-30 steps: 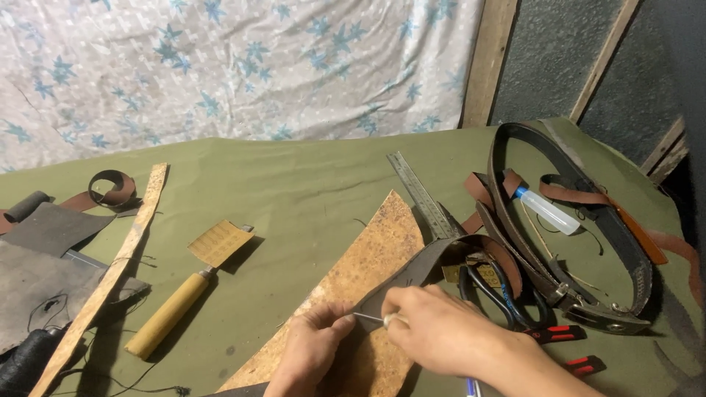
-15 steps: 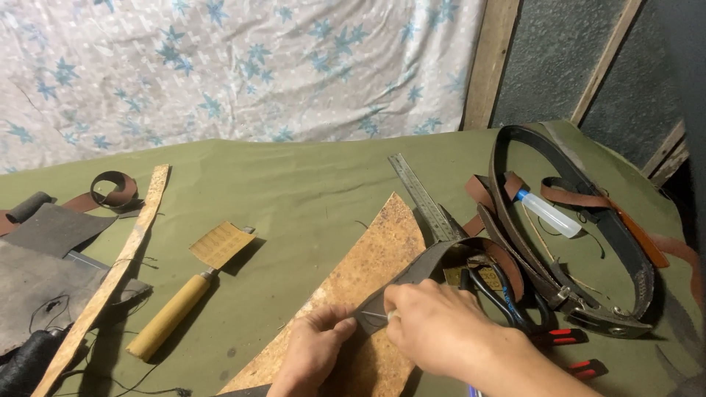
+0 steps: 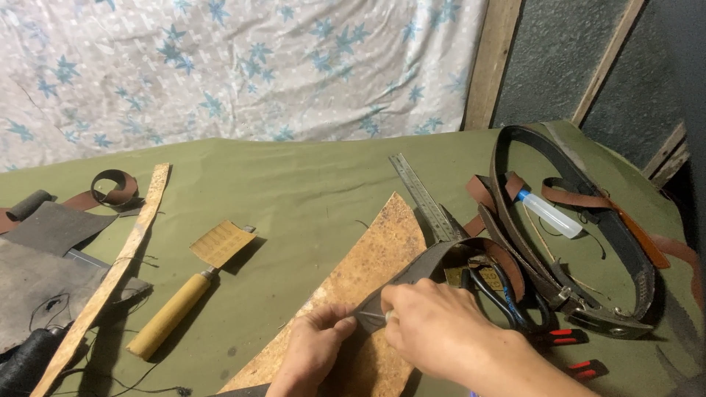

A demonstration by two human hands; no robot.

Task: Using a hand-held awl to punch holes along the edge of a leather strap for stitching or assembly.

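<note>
My left hand [image 3: 312,351] pinches the end of a dark leather strap [image 3: 441,256] against a brown cork board [image 3: 368,287] at the bottom middle. My right hand [image 3: 441,331] is closed on a thin metal needle [image 3: 370,315] that points left at the strap end, right beside the left fingertips. The strap loops up and right from my hands.
A metal ruler [image 3: 424,195] lies behind the board. Coiled belts [image 3: 588,220], a small clear bottle [image 3: 548,213] and red-handled pliers [image 3: 570,338] sit at the right. A wooden-handled tool [image 3: 173,312], a wooden strip [image 3: 110,265] and leather scraps [image 3: 44,257] lie at the left on the green cloth [image 3: 294,176].
My right hand has shifted slightly left, bringing the needle closer to the strap end held by my left fingers. Everything else on the cloth is unchanged.
</note>
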